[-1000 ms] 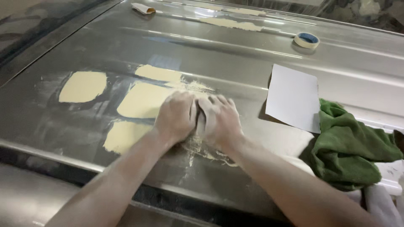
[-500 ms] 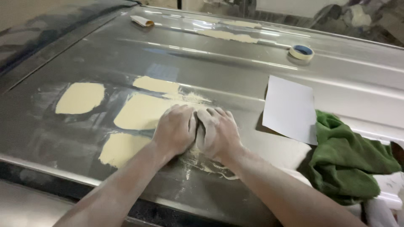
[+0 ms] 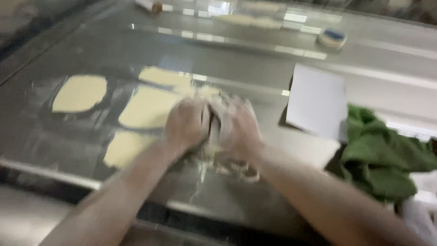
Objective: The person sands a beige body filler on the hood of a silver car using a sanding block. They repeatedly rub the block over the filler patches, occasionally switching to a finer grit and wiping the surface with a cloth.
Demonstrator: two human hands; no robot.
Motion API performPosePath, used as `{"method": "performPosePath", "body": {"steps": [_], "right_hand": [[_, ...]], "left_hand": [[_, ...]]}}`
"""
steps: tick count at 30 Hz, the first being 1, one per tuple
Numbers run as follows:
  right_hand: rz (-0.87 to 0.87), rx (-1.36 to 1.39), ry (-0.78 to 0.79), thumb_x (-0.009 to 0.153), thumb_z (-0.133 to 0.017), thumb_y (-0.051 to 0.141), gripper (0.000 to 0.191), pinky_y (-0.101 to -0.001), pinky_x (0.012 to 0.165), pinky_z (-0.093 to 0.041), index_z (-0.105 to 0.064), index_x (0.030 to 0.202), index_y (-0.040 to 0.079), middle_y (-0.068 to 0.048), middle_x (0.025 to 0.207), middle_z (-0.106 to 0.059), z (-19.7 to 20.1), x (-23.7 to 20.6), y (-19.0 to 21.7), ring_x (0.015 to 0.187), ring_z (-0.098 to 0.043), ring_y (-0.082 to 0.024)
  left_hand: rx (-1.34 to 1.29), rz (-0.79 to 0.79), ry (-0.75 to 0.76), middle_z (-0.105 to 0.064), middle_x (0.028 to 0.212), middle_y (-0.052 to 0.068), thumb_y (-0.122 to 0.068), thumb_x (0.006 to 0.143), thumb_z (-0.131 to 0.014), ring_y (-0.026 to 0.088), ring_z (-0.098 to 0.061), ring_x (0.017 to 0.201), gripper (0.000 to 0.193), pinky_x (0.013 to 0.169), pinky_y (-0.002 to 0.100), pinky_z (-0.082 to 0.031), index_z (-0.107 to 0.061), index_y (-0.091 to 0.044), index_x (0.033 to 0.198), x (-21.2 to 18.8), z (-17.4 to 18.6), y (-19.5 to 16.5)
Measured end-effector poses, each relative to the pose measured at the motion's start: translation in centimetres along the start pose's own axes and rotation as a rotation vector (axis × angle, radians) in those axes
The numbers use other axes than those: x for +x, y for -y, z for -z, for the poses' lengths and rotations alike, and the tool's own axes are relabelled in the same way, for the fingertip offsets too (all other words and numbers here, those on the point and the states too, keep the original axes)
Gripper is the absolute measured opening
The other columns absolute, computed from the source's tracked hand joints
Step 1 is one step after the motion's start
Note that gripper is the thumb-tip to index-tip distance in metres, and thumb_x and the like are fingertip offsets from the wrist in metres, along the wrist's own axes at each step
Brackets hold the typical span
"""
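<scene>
Steel panel [image 3: 282, 59]: both hands [image 3: 186, 123] [image 3: 239, 127] pressed together, grip unclear; white sheet [image 3: 316, 100] right, blue-topped tape roll [image 3: 332, 38] beyond.

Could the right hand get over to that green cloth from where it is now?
Probably yes. The right hand is pressed against the left hand on the metal surface, and the green cloth lies on that same side, further right. Only bare metal and the corner of a white sheet lie between.

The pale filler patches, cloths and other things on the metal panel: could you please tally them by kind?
Pale yellow patches: 4
Green cloth: 1
White sheet: 1
Tape roll: 1
Total: 7
The left hand and right hand press together on the panel.
</scene>
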State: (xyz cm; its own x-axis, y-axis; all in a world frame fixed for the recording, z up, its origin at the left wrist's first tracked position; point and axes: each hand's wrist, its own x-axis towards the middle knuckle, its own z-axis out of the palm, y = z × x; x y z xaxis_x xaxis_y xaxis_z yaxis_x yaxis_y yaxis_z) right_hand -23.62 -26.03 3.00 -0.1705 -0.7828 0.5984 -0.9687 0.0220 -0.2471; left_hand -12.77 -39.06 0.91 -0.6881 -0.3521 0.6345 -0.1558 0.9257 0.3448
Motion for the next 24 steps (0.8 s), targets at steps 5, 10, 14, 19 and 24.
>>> {"method": "performPosePath", "body": {"steps": [5,10,14,19,24], "right_hand": [[-0.028,-0.06,-0.096,0.092,-0.055,0.016,0.025,-0.053,0.094,-0.048,-0.067,0.11,0.003,-0.021,0.104,-0.073,-1.5,3.5,-1.7,0.103,-0.067,-0.039],[-0.042,-0.022,0.003,0.094,-0.053,0.016,0.026,-0.0532,0.095,-0.048,-0.067,0.112,0.002,-0.022,0.106,-0.072,-0.3,-0.1,-0.2,0.105,-0.067,-0.037],[-0.024,-0.046,-0.003,0.088,-0.053,0.015,0.031,-0.0533,0.093,-0.048,-0.067,0.112,0.002,-0.024,0.106,-0.072,-0.3,0.5,-0.3,0.105,-0.067,-0.039],[-0.044,-0.035,-0.076,0.094,-0.053,0.017,0.024,-0.0534,0.098,-0.047,-0.066,0.108,0.004,-0.021,0.106,-0.073,-0.5,2.7,-1.0,0.106,-0.067,-0.039],[-0.043,-0.019,0.08,0.094,-0.051,0.016,0.021,-0.0511,0.091,-0.049,-0.064,0.106,0.004,-0.021,0.103,-0.072,0.5,-1.1,0.1,0.099,-0.067,-0.036]], "left_hand": [[0.081,-0.025,-0.058,-0.067,0.085,0.025,-0.015,0.096,-0.052,0.044,-0.065,0.082,0.023,0.074,0.056,-0.052,-0.065,0.0,0.085,4.5,-0.2,1.3],[0.052,0.113,0.115,-0.066,0.081,0.022,-0.016,0.099,-0.048,0.038,-0.066,0.077,0.027,0.073,0.052,-0.054,-0.063,-0.001,0.083,0.7,0.7,-0.9],[0.074,0.027,0.082,-0.065,0.078,0.021,-0.013,0.098,-0.05,0.036,-0.065,0.074,0.025,0.071,0.05,-0.054,-0.063,0.0,0.081,1.0,0.5,-0.2],[0.12,0.012,0.033,-0.068,0.086,0.022,-0.014,0.1,-0.049,0.039,-0.067,0.082,0.025,0.075,0.052,-0.055,-0.066,-0.001,0.087,4.0,0.2,0.2],[0.025,-0.012,0.023,-0.068,0.087,0.025,-0.014,0.092,-0.051,0.043,-0.066,0.086,0.022,0.079,0.055,-0.053,-0.067,0.001,0.088,-0.6,0.7,-1.4]]}}
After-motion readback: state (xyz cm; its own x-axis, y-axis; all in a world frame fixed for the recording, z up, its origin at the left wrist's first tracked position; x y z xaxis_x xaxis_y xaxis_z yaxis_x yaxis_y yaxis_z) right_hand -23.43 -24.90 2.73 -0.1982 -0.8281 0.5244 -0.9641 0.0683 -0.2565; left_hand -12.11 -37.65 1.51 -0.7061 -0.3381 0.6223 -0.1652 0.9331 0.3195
